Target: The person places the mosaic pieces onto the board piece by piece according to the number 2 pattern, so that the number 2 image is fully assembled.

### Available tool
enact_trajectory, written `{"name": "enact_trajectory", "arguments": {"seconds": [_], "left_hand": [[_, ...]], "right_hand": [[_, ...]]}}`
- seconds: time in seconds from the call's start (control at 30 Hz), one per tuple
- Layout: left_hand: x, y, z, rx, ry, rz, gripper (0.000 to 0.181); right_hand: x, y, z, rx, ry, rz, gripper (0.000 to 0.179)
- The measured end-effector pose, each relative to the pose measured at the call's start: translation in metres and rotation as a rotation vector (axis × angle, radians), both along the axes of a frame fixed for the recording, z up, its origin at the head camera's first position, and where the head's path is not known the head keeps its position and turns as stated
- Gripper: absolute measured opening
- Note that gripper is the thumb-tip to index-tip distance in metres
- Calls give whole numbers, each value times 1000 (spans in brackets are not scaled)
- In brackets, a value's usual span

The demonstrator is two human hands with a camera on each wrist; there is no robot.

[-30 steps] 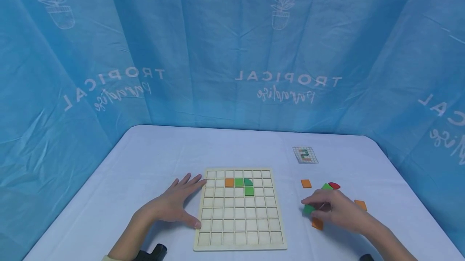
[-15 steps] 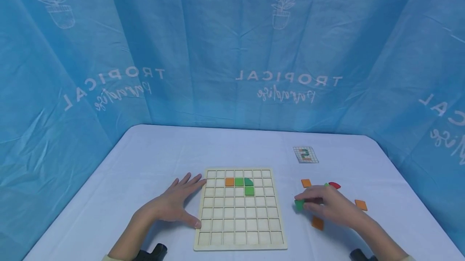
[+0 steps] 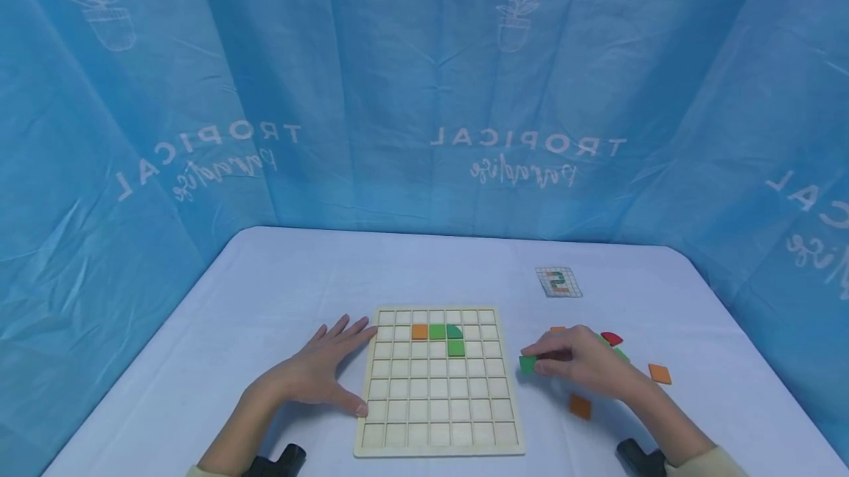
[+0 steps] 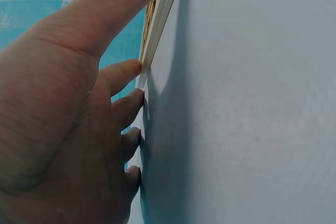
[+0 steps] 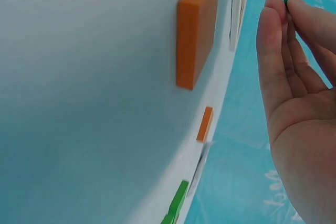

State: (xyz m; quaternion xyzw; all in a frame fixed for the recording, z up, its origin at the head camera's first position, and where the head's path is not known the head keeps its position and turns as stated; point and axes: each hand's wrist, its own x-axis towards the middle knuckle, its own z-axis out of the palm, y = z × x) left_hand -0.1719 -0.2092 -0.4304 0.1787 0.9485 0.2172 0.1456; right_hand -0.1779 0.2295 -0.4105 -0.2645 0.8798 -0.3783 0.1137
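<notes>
R hand [image 3: 584,360] pinches a green tile [image 3: 527,364] & has just brought it left over the bench [image 3: 298,270], so it's now nr the board [image 3: 438,453], not on it yet; L hand [image 3: 321,372], fingers spread, touches board's L edge

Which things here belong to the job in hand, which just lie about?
In the job: green tile, pinched by the right hand; grid board, touched by the left hand; likely the pattern card.

Lying about: loose orange tiles, red piece; maybe for later.
</notes>
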Motion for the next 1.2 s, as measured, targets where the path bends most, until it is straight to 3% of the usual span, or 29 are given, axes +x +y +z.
{"name": "enact_trajectory", "arguments": {"seconds": [0.3, 0.73, 1.2], "left_hand": [[0, -1, 0, 6, 13, -13, 123], [1, -2, 1, 9, 15, -22, 123], [0, -1, 2, 12, 15, -39, 122]], "right_hand": [[-10, -14, -5, 1, -6, 14, 22], [-23, -41, -5, -27, -79, 33, 21], [-31, -63, -8, -37, -77, 66, 18]]}}
